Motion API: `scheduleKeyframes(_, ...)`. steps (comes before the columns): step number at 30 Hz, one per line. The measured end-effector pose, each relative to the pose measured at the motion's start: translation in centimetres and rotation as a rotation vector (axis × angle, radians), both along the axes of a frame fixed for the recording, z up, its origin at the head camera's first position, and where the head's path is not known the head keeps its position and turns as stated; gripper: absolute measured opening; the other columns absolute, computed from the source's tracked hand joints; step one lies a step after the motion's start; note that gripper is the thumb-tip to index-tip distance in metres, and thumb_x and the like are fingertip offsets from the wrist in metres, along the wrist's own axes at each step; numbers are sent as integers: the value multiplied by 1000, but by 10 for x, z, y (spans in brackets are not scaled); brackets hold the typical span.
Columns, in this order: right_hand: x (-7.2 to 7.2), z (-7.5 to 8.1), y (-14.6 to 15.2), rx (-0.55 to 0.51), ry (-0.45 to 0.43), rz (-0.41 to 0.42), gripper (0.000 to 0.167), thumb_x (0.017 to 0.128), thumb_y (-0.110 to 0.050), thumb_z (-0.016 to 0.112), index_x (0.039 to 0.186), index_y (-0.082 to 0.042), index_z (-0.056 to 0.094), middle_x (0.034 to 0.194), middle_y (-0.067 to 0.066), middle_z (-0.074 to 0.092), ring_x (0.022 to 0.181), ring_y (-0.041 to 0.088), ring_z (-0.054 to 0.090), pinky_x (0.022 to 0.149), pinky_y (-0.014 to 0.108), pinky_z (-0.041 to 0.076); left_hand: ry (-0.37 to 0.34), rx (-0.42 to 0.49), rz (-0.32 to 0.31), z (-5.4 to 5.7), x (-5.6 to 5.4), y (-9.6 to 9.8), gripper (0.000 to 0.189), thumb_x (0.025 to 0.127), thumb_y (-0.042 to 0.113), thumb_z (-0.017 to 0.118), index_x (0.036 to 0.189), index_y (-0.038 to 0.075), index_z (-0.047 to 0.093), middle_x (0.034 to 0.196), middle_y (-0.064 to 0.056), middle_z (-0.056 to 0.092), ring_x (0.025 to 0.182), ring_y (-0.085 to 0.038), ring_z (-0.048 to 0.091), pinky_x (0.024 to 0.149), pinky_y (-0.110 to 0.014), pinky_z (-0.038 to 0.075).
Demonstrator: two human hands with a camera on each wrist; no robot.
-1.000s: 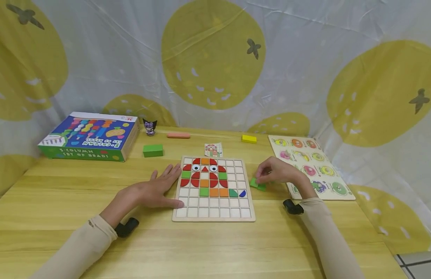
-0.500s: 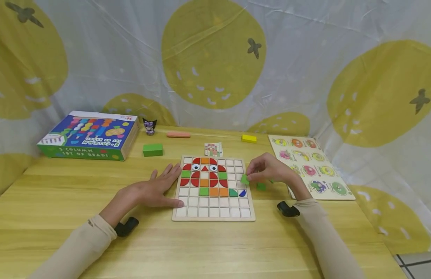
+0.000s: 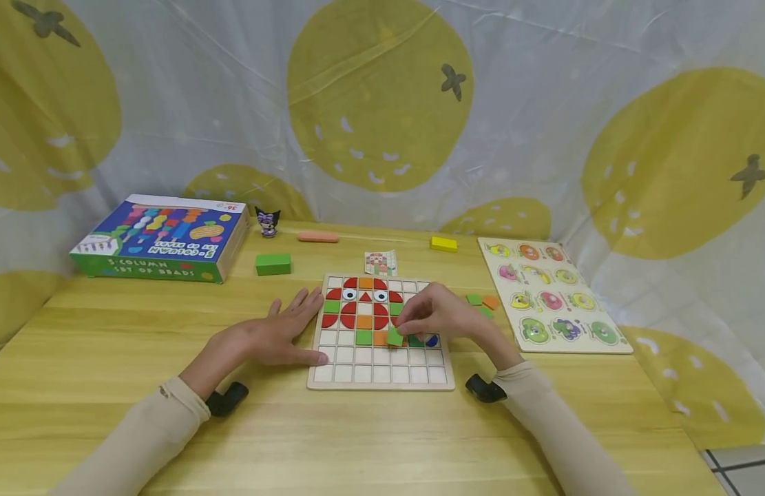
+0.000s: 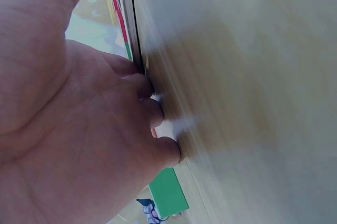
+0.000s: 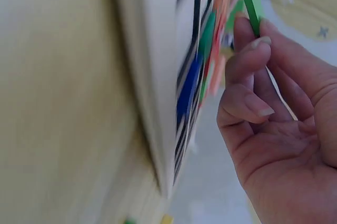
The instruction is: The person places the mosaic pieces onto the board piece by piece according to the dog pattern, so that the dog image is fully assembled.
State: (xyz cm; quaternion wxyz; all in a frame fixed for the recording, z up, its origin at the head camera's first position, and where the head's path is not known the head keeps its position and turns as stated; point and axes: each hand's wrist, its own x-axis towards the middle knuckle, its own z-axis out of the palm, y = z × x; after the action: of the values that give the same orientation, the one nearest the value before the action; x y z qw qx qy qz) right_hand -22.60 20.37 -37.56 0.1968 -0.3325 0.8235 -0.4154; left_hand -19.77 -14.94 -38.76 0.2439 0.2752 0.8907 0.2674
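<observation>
A wooden grid board (image 3: 382, 385) lies on the table, with red, orange and green pieces and two eye pieces set in its upper left cells. My right hand (image 3: 444, 318) pinches a green square tile (image 3: 394, 337) between thumb and fingertips, over the row of orange tiles. In the right wrist view the green tile (image 5: 253, 13) is seen edge-on, apart from the board. A blue half-round piece (image 3: 432, 341) sits at that row's right end. My left hand (image 3: 277, 335) lies at the board's left edge, thumb on its border, fingers straight.
Loose green and orange tiles (image 3: 474, 300) lie right of the board, beside a fruit puzzle board (image 3: 512, 282). A small picture card (image 3: 380, 263) is behind the grid. Further back are a green block (image 3: 273, 264), a yellow block (image 3: 443, 244), a figurine (image 3: 268, 222) and a box (image 3: 162, 238).
My right hand has picked up a green tile from the loose pieces and carried it left over the board. The loose tiles have come into view. My left hand stays put.
</observation>
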Motion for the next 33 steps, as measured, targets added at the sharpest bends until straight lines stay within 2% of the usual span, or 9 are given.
scheduleKeyframes(2,5,1,-10,11,6,22,4,97,-5,80,99,-4,84,87,1,80,69,12,65,67,24,57,12,-21,5,-6,-3,-1,127,92,77,68,174,6,2,181,-18,-9,165,-42,-13,126,-71,-13)
scheduleKeyframes(7,14,2,-35,45,56,81,4,96,-7,83,99,-5,84,85,-5,77,70,8,65,69,23,58,23,-68,14,-9,-4,-1,129,90,78,69,174,7,2,181,-16,-9,166,-40,-12,128,-68,-11)
scheduleKeyframes(13,18,5,-54,73,132,80,4,94,-7,85,96,-4,84,82,-4,76,68,3,62,69,21,57,0,-45,14,7,3,2,120,96,65,72,172,1,4,180,-24,-6,164,-47,-11,126,-72,-11)
scheduleKeyframes(14,18,4,-56,82,136,76,5,94,-7,85,96,-3,84,82,-4,76,68,2,61,69,20,57,-5,-45,14,10,5,3,119,97,63,72,172,1,4,179,-24,-6,164,-47,-11,126,-72,-11)
scheduleKeyframes(16,20,3,-57,96,142,65,4,93,-6,85,95,-3,84,82,-4,76,69,1,62,70,19,57,-2,-50,13,9,4,3,119,97,65,71,172,2,4,180,-23,-7,165,-46,-12,126,-72,-11)
scheduleKeyframes(22,21,1,-57,105,152,60,4,93,-5,85,97,-5,85,85,-4,78,72,2,62,71,20,56,14,-22,2,-1,-1,0,124,93,73,70,173,4,4,180,-21,-7,165,-44,-13,125,-72,-13)
scheduleKeyframes(25,21,1,-57,111,159,61,6,92,-5,86,99,-5,86,88,-4,79,72,3,63,71,20,57,4,-22,-6,4,1,2,123,94,67,72,172,1,4,179,-24,-7,164,-47,-13,124,-74,-14)
scheduleKeyframes(29,21,1,-55,110,166,65,8,92,-5,86,100,-5,86,89,-3,80,72,4,64,72,21,58,4,-69,9,7,1,5,119,97,65,70,173,2,4,180,-20,-7,165,-43,-11,127,-71,-9)
scheduleKeyframes(33,20,2,-53,105,171,73,8,92,-5,86,100,-5,86,88,-4,79,72,4,63,71,21,57,10,-66,11,1,-2,3,121,96,70,68,173,4,3,181,-18,-9,166,-42,-12,128,-70,-9)
